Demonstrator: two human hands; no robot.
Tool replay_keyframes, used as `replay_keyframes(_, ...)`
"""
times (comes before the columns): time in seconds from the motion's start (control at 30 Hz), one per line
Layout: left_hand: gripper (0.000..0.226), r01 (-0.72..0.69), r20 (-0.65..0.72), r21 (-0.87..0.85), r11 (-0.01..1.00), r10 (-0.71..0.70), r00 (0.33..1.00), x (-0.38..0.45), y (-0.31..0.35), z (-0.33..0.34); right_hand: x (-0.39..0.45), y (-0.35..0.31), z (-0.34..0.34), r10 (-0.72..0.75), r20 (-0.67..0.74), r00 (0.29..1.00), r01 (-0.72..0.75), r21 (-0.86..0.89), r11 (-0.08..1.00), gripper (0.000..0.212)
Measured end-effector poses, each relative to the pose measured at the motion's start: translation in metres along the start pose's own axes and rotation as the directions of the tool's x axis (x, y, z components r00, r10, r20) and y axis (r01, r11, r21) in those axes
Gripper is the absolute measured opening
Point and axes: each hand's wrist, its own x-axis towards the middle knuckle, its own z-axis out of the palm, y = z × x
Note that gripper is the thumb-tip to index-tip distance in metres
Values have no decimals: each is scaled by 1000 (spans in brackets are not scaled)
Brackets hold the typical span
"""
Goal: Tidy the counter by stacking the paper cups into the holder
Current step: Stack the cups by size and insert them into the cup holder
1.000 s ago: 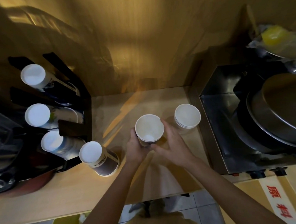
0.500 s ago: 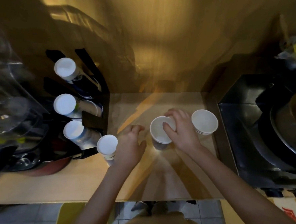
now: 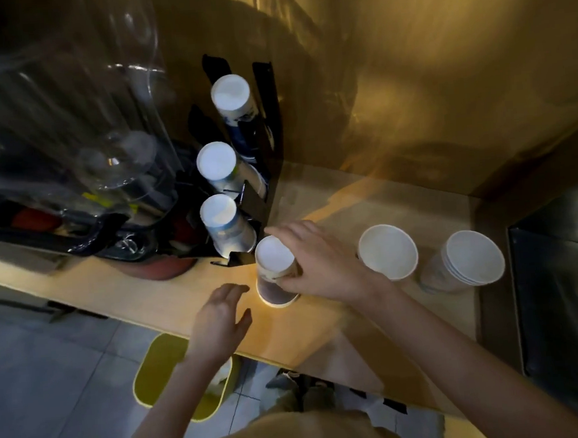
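A black cup holder (image 3: 267,124) stands at the counter's left and carries three tilted stacks of upside-down paper cups (image 3: 216,160). Just in front of it an upside-down paper cup (image 3: 272,259) stands on the wooden counter (image 3: 322,326). My right hand (image 3: 321,261) is wrapped around that cup's right side. To the cup's near left my left hand (image 3: 221,321) hovers with spread fingers and holds nothing. An upright white cup (image 3: 387,251) stands to the right, and a short stack of upright cups (image 3: 468,261) beyond it.
A dark tray with clear glassware (image 3: 73,186) fills the left of the counter. A steel appliance (image 3: 566,295) borders the right end. The golden wall (image 3: 408,90) rises behind. A yellow bin (image 3: 164,367) sits on the floor below the counter's front edge.
My right hand left the upright cup and moved left onto the upside-down cup by the holder. My left hand drew back toward the counter's front edge. The view swung left.
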Motion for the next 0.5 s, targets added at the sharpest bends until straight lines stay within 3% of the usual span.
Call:
replay_keyframes(0.13, 74, 112, 165, 41, 993, -117, 979, 13, -4, 38, 6, -1, 13, 61, 70, 996, -64, 50, 997, 74)
replay_keyframes(0.3, 83, 229, 297, 52, 972, -234, 926, 26, -5, 63, 6, 2, 23, 98, 71, 993, -109, 169, 980, 70)
replay_keyframes(0.43, 68, 352, 205, -252, 901, -306, 930, 31, 1, 70, 5, 6, 22, 131, 67, 989, -146, 323, 935, 68)
replay_keyframes(0.5, 52, 431, 212, -478, 765, -376, 902, 34, 10, 61, 3, 10, 16, 188, 55, 981, -195, 376, 906, 67)
